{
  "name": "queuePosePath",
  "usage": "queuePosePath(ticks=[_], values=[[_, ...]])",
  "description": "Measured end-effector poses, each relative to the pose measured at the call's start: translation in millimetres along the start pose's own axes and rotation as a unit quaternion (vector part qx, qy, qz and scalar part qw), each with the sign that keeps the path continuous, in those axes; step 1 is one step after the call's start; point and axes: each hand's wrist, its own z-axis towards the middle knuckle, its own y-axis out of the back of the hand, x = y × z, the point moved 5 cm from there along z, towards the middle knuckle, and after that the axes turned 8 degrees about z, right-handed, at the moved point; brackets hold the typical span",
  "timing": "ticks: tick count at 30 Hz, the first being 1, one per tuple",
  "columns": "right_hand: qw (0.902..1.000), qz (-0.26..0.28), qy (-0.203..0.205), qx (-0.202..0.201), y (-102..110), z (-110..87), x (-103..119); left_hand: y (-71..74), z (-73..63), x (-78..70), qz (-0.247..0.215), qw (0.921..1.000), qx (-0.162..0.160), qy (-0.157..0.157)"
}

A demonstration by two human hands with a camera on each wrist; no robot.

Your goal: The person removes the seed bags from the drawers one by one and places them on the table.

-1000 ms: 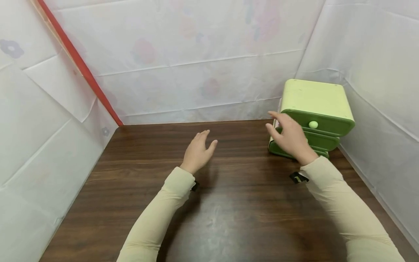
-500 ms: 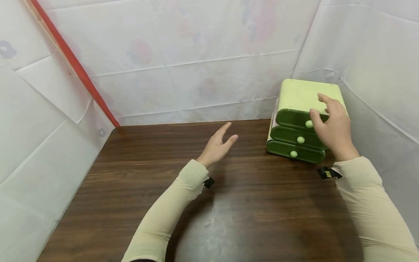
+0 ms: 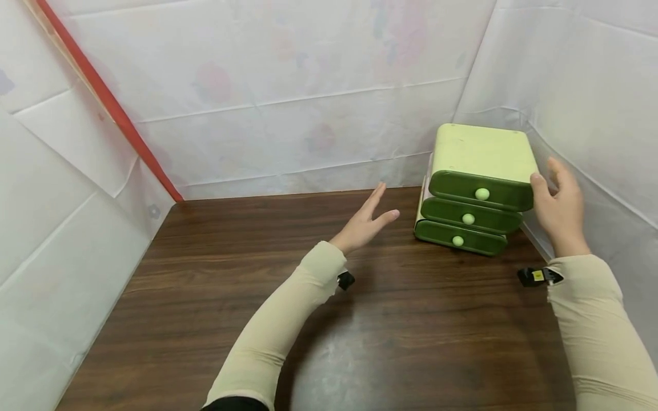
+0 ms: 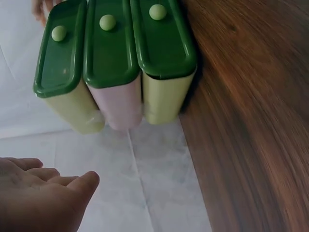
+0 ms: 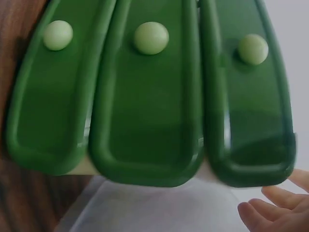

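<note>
A small three-drawer box (image 3: 485,153) stands at the table's back right, with a light green top and dark green fronts. Each drawer front carries a round pale green knob (image 3: 482,194); in the left wrist view, the sides of the box (image 4: 116,106) are pale green and pink. My right hand (image 3: 561,208) is at the upper right side of the box, thumb by the top drawer's edge, fingers extended; whether it touches cannot be told. My left hand (image 3: 360,225) is above the table left of the box, apart from it, fingers straight and thumb spread, holding nothing.
The dark brown wooden table (image 3: 205,308) extends left and forward of the box. White sheeting (image 3: 288,137) rises behind, and more sheeting stands at both sides, close beside the right hand. A red strip (image 3: 110,103) runs down the left back corner.
My right hand has moved right, from in front of the box to its right side. My left hand has moved right, closer to the box. The view has shifted slightly.
</note>
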Motion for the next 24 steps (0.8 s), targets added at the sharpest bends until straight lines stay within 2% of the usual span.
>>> queuePosePath(ticks=[4,8,14,19,24], values=[[0.9989,0.014,-0.038,0.023,0,0.9,-15,-9.3,11.0,-8.4,0.003,0.9999,0.016,0.001],[0.9978,0.025,-0.053,0.032,-3,0.8,-23,-19.2,21.1,-18.3,0.002,0.9990,0.045,-0.009],[0.9961,0.047,-0.066,0.036,-7,-2.3,-29,-32.3,34.5,-26.4,-0.036,0.9959,0.082,0.002],[0.9912,0.078,-0.103,0.029,-10,-4.9,-36,-40.0,45.3,-28.5,-0.087,0.9924,0.086,0.014],[0.9878,0.077,-0.134,0.022,-13,-6.2,-42,-47.1,51.8,-30.1,-0.127,0.9886,0.080,0.017]])
